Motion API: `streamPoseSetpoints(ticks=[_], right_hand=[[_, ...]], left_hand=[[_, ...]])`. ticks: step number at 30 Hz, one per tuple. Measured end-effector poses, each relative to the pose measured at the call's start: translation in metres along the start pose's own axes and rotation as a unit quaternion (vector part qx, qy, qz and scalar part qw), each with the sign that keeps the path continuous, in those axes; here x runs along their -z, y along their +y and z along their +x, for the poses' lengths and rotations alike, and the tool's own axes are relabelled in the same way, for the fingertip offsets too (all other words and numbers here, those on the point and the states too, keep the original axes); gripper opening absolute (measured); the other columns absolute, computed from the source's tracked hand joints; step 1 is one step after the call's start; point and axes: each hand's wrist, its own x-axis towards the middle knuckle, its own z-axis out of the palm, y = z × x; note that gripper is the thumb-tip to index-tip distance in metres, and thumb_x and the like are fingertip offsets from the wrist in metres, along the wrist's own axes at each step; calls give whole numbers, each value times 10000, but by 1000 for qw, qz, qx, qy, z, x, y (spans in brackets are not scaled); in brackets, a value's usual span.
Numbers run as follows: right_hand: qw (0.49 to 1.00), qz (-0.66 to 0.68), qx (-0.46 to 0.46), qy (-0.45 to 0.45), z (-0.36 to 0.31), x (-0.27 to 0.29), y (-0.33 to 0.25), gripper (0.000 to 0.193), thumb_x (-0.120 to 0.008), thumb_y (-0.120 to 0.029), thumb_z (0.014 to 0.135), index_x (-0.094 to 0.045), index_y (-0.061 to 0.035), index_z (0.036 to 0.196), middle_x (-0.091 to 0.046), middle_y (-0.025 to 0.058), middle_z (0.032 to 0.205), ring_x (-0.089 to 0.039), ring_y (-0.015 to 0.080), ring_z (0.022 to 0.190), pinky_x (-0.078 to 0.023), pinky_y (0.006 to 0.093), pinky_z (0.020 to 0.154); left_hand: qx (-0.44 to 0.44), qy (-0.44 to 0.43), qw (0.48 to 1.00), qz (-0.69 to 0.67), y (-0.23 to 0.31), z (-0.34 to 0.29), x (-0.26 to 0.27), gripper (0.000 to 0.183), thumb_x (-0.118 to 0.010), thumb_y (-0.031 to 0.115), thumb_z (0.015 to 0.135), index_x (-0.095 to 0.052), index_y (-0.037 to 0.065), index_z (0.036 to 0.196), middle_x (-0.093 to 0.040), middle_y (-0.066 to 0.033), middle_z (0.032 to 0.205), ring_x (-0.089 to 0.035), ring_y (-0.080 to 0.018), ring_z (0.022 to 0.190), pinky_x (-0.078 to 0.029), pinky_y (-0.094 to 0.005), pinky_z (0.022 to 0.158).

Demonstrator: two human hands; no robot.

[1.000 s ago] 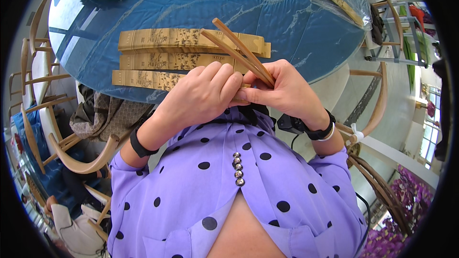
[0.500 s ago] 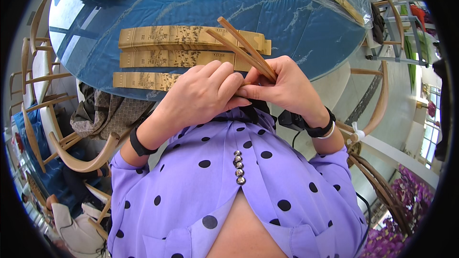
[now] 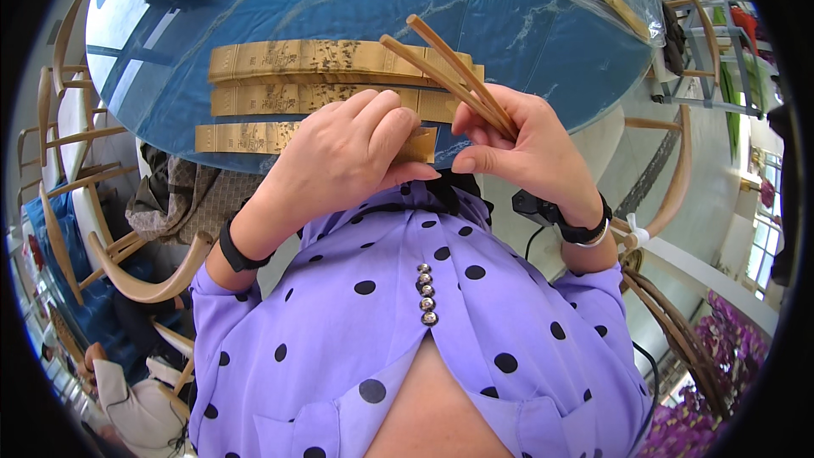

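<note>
Grips two sticks (image 3: 449, 78) with right hand (image 3: 536, 148) and gold paper strip (image 3: 420, 147) with left hand (image 3: 339, 146) (at near edge of table (image 3: 174, 110)).

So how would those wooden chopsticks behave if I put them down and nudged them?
The chopsticks look stiff: both run straight out of the right hand with no visible sag. Being so slender, they are probably light. Their far ends stand apart, so they seem unbound there and might slide or roll separately.
</note>
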Motion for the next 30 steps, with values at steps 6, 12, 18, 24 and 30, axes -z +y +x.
streamPoseSetpoints(ticks=[6, 12, 18, 24, 30], right_hand=[[928, -303, 181, 123, -26, 21, -9, 313, -779, -290, 889, -627, -28, 809, -503, 80, 658, -494, 209, 557, -369, 315, 509], [815, -450, 321, 178, -30, 27, -12, 341, -820, -325, 766, -674, -24, 834, -559, 63, 678, -561, 214, 583, -422, 320, 487], [812, -452, 317, 192, -27, 25, -8, 337, -848, -284, 731, -695, -19, 873, -589, 61, 714, -581, 209, 594, -435, 309, 486], [795, -503, 307, 142, -26, 28, -7, 336, -820, -326, 765, -703, -38, 891, -545, 37, 694, -545, 181, 563, -410, 311, 470], [775, -523, 324, 142, -22, 28, -9, 347, -795, -375, 787, -701, -56, 885, -506, 22, 680, -530, 173, 559, -397, 309, 463]], left_hand=[[6, 33, 999, 2, -13, -3, 9, 449, -722, 431, 863, -519, 41, 953, -523, -84, 869, -592, -243, 770, -490, -335, 629], [20, 25, 999, 7, -14, -3, 13, 458, -718, 444, 857, -526, 41, 961, -519, -84, 856, -589, -245, 760, -488, -338, 627], [7, 43, 999, 11, -14, -2, 14, 475, -727, 447, 847, -526, 38, 980, -528, -85, 867, -592, -248, 763, -489, -344, 632], [11, 36, 999, 12, -15, -2, 14, 474, -731, 445, 841, -520, 42, 976, -525, -84, 863, -591, -252, 762, -490, -344, 636], [17, 25, 999, 11, -15, -2, 12, 479, -734, 457, 826, -501, 50, 925, -521, -80, 853, -590, -253, 754, -491, -340, 627]])
